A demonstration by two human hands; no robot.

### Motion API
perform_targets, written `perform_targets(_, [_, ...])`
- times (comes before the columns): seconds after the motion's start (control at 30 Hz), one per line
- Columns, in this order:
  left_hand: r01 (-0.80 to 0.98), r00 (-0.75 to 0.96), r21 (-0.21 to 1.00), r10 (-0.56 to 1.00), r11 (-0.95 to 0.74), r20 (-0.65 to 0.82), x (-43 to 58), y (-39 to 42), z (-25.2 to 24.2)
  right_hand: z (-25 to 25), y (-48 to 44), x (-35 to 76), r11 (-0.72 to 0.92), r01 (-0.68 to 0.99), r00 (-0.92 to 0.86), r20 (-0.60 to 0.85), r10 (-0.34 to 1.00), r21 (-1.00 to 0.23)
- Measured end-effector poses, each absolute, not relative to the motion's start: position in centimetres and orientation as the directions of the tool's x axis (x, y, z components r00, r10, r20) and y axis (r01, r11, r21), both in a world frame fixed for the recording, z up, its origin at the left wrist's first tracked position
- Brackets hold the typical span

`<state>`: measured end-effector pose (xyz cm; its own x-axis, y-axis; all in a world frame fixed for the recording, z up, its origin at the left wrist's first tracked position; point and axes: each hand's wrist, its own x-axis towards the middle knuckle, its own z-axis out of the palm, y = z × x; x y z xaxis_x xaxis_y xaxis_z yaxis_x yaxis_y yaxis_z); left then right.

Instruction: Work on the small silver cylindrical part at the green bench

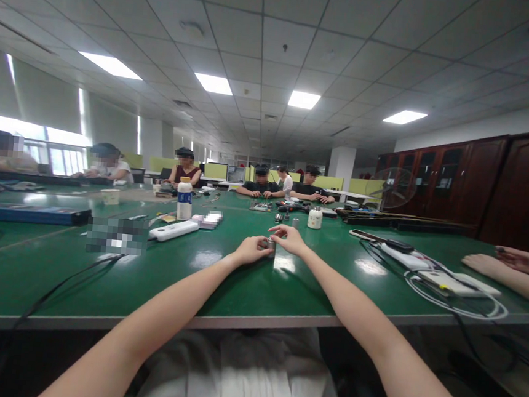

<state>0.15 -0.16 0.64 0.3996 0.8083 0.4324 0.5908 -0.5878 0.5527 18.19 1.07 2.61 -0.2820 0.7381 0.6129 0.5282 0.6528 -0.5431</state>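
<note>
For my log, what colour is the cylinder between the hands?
The cylinder is silvery grey; the head view shows it.

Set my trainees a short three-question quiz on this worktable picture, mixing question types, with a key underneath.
1. True or false: the blue-labelled bottle stands to the left of the white jar.
2. Fill the gap: the left hand and the right hand come together at a small grey ____.
3. What colour is the tabletop?
A. White
B. Green
C. Red

Key:
1. True.
2. Cylinder.
3. B.
</note>
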Motion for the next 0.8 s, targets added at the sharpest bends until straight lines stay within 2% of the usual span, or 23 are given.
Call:
perform_targets(0.27, [0.585,0.401,0.555,0.805,-0.592,0.437,0.2,-0.1,0.6,2.7,1.6,18.5,0.614,0.557,-0.216,0.616,0.757,-0.559])
perform_targets(0.57, [0.594,0.401,0.543,0.804,-0.594,0.440,0.2,-0.1,0.6,2.4,0.9,18.0,0.656,0.467,-0.291,0.598,0.747,-0.592])
perform_targets(0.8, [0.597,0.391,0.548,0.809,-0.586,0.439,0.2,-0.4,0.8,3.0,2.3,19.6,0.583,0.467,-0.201,0.563,0.802,-0.665])
